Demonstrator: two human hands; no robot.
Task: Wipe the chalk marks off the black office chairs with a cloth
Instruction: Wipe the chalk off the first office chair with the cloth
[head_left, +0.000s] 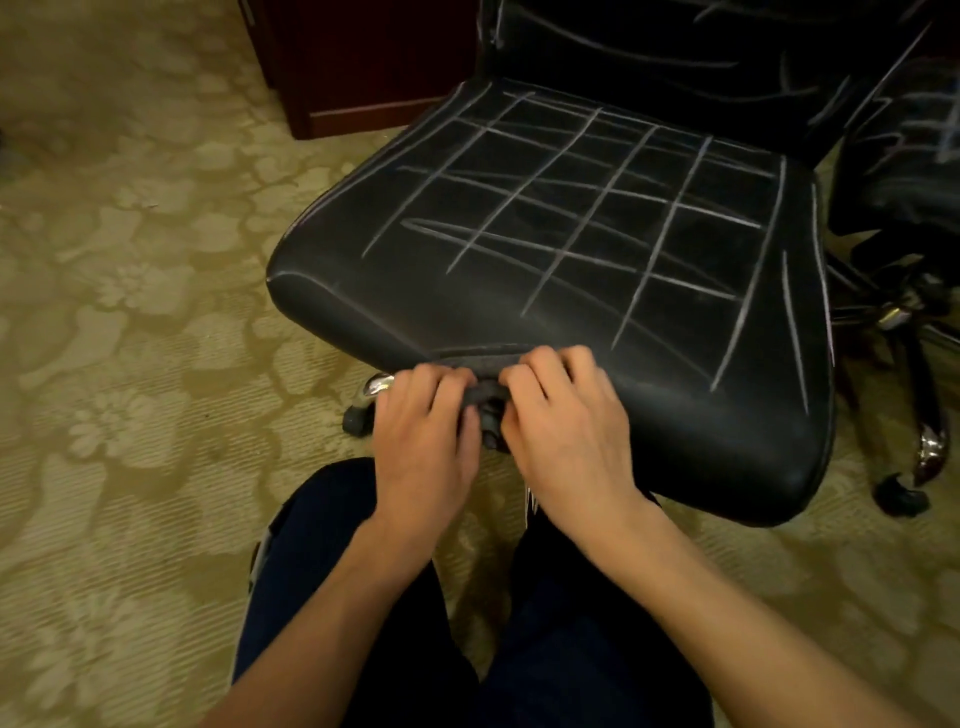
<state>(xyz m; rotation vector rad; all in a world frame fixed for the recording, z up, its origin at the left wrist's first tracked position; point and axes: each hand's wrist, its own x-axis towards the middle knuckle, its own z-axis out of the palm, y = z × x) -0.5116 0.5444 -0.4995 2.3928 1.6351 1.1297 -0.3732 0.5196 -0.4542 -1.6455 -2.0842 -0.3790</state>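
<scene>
we see both hands together at the front edge of the black office chair (545, 291), gripping a dark grey cloth (485, 387) between them. the left hand (423, 431) has its fingers curled over the cloth's left part, and the right hand (563, 415) has its fingers curled over the right part, knuckles up, so each one holds the fabric bunched. a strip of the cloth lies along the seat's front lip just above the fingers, and a small fold hangs down between the two hands. the seat is covered in chalk marks (587, 208), a rough grid of white lines crossed by slanting strokes, with more lines on the backrest (675, 47). a second black chair (904, 171), also chalked, stands just beside it at the right. the person's dark trousers (332, 519) show below the arms, over a patterned carpet (130, 312). a dark wooden cabinet (358, 78) stands behind the chair.
</scene>
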